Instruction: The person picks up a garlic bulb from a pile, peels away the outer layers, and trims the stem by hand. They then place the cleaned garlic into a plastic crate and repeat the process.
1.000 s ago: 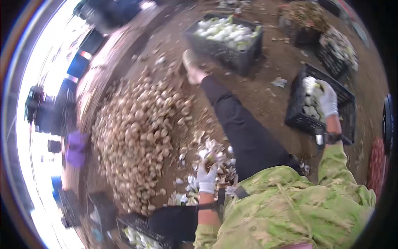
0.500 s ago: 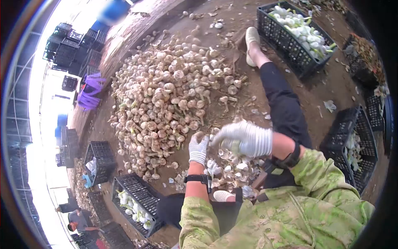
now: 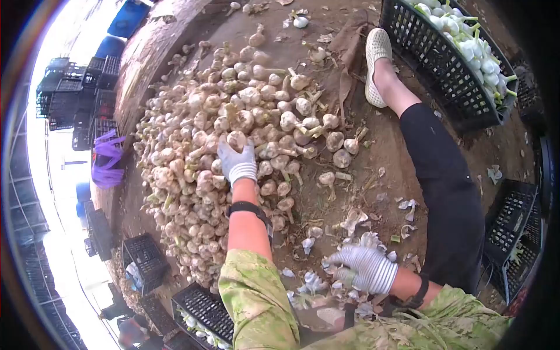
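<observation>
My left hand [image 3: 239, 162], in a pale glove with a striped cuff, reaches into the big heap of unpeeled garlic [image 3: 198, 192]. Its thumb and fingers are closed around a brownish garlic bulb [image 3: 236, 140]. Lower right, my right hand [image 3: 366, 268], gloved in the same way, hovers over loose garlic skins [image 3: 314, 283]. The fingers on that side are curled together, and whatever they may hold is hidden. Several single bulbs, among them one garlic bulb with its stem [image 3: 328, 179], lie at the heap's right edge.
A black crate of cleaned white garlic [image 3: 434, 64] stands at upper right, beside my outstretched leg [image 3: 440, 169]. Another black crate [image 3: 204, 309] is at lower left, and more crates [image 3: 510, 227] are at right. Stacked crates [image 3: 73, 99] and purple straps [image 3: 107, 157] lie at far left.
My left hand has moved forward from the heap's near edge into it and closed on a bulb. My right hand has come down and away from the left. The view has shifted.
</observation>
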The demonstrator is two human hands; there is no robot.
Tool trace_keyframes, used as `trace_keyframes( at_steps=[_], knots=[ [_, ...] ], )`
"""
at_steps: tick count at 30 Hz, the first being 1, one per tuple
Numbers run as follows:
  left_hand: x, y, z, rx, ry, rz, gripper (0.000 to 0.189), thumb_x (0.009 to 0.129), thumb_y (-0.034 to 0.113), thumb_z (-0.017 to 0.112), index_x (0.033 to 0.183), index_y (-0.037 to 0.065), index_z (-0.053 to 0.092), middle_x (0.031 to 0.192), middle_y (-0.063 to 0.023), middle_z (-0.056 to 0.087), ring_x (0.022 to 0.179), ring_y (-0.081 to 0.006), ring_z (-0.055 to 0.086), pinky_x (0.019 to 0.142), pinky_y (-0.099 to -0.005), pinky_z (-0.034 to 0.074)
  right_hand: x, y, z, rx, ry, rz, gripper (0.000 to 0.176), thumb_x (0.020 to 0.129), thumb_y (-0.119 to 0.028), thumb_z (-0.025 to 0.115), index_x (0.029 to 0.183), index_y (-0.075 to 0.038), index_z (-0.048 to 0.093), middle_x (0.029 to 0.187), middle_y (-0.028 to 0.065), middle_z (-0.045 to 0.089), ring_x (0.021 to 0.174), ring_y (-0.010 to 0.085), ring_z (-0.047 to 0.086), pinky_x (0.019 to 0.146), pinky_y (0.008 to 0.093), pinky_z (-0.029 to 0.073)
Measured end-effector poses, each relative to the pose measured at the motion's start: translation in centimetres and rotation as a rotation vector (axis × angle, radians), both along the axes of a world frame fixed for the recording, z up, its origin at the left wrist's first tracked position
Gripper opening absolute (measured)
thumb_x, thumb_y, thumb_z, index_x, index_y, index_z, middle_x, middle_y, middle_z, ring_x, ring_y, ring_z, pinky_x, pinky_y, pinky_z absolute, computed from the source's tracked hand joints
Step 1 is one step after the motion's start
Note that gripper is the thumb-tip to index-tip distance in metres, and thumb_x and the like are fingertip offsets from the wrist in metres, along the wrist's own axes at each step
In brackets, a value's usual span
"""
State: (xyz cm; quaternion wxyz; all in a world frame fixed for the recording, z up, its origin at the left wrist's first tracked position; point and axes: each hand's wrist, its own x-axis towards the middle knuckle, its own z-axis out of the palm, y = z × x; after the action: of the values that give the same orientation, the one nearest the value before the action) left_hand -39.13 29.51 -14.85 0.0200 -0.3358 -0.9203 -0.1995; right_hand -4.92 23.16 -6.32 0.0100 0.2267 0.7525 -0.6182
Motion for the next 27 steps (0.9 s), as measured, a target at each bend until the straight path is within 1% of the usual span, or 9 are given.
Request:
trace_keyframes(
  at_steps=[4, 7, 8, 9, 13, 16, 19, 21, 27],
  knots=[
    [-1.3, 0.8, -0.8, -0.144, -0.012, -0.02, 0.054, 0.075, 0.031, 0.067, 0.116, 0.003, 0.046, 0.116, -0.0177, 0.048, 0.106, -0.0332, 0.049, 0.09, -0.0388, 0.04, 0.2, 0.0, -0.4, -0.051, -0.1, 0.073, 0.026, 0.081, -0.022, 0.059, 0.102, -0.007, 0.059, 0.087, 0.0149, 0.059, 0.082, 0.0307, 0.059, 0.074, 0.037, 0.048],
    [-0.5, -2.3, 0.9, 0.028, -0.107, -0.203, 0.051, 0.076, 0.025, 0.066, 0.117, 0.002, 0.046, 0.114, -0.0162, 0.05, 0.103, -0.0278, 0.051, 0.09, -0.0359, 0.04, 0.2, -0.9, -2.3, -0.415, -0.03, -0.229, 0.028, 0.081, -0.019, 0.061, 0.106, -0.006, 0.059, 0.095, 0.0103, 0.064, 0.087, 0.019, 0.061, 0.076, 0.0313, 0.049],
    [-0.3, -4.2, 0.5, 0.258, -0.333, -0.295, 0.05, 0.079, 0.02, 0.064, 0.121, 0.003, 0.043, 0.113, -0.0138, 0.051, 0.102, -0.0227, 0.051, 0.088, -0.0331, 0.042, 0.0, -0.9, -2.8, -0.467, 0.028, -0.316, 0.028, 0.081, -0.018, 0.061, 0.106, -0.005, 0.059, 0.096, 0.0091, 0.064, 0.086, 0.0169, 0.061, 0.074, 0.0302, 0.05],
    [4.9, -5.6, 4.9, 0.609, -1.053, -0.166, 0.052, 0.08, 0.017, 0.062, 0.124, 0.003, 0.039, 0.114, -0.012, 0.05, 0.098, -0.0212, 0.053, 0.081, -0.03, 0.048, -0.1, -0.8, -3.1, -0.52, 0.08, -0.4, 0.029, 0.081, -0.018, 0.061, 0.107, -0.004, 0.059, 0.096, 0.0079, 0.064, 0.084, 0.0149, 0.061, 0.071, 0.029, 0.051],
    [16.6, -15.2, 8.3, 0.806, -1.444, -0.15, 0.067, 0.071, 0.032, 0.073, 0.123, 0.011, 0.037, 0.121, -0.0113, 0.047, 0.102, -0.0234, 0.053, 0.073, -0.0308, 0.054, -1.0, -1.4, -5.0, -1.434, 0.171, -0.644, 0.021, 0.083, -0.015, 0.059, 0.1, -0.003, 0.061, 0.086, 0.004, 0.064, 0.071, 0.0121, 0.06, 0.062, 0.0245, 0.051],
    [23.6, -21.6, 8.6, 0.85, -1.544, -0.071, 0.069, 0.071, 0.027, 0.074, 0.126, 0.01, 0.036, 0.12, -0.0106, 0.047, 0.096, -0.0236, 0.055, 0.071, -0.0309, 0.053, -0.5, -4.3, -6.5, -1.447, 0.274, -0.574, 0.021, 0.084, -0.017, 0.058, 0.101, -0.004, 0.058, 0.088, 0.0053, 0.062, 0.076, 0.0145, 0.06, 0.067, 0.0285, 0.05],
    [27.2, -24.8, 10.6, 0.938, -1.451, 0.052, 0.074, 0.068, 0.024, 0.076, 0.127, 0.006, 0.035, 0.118, -0.0111, 0.046, 0.099, -0.0232, 0.053, 0.078, -0.0317, 0.05, 1.0, -5.6, -4.2, -1.285, 0.267, -0.403, 0.025, 0.084, -0.02, 0.059, 0.103, -0.003, 0.057, 0.093, 0.0066, 0.062, 0.086, 0.0161, 0.061, 0.076, 0.0315, 0.051],
    [28.6, -26.6, 11.4, 0.659, -0.937, -0.172, 0.073, 0.069, 0.022, 0.076, 0.126, 0.003, 0.035, 0.118, -0.0138, 0.046, 0.099, -0.0227, 0.053, 0.08, -0.03, 0.048, 2.3, -6.5, -1.3, -0.853, 0.202, -0.354, 0.025, 0.081, -0.023, 0.063, 0.093, 0.0, 0.06, 0.077, 0.0027, 0.06, 0.067, 0.01, 0.056, 0.06, 0.0225, 0.047],
    [32.8, -28.7, 15.6, 0.516, -0.332, -0.165, 0.072, 0.064, 0.016, 0.077, 0.122, -0.001, 0.038, 0.105, -0.0163, 0.053, 0.094, -0.0244, 0.056, 0.083, -0.0329, 0.046, 4.4, -9.6, 4.0, -0.679, 0.3, -0.336, 0.03, 0.083, -0.027, 0.062, 0.095, 0.001, 0.059, 0.082, 0.0026, 0.061, 0.076, 0.0086, 0.056, 0.069, 0.0248, 0.047]
  ],
)
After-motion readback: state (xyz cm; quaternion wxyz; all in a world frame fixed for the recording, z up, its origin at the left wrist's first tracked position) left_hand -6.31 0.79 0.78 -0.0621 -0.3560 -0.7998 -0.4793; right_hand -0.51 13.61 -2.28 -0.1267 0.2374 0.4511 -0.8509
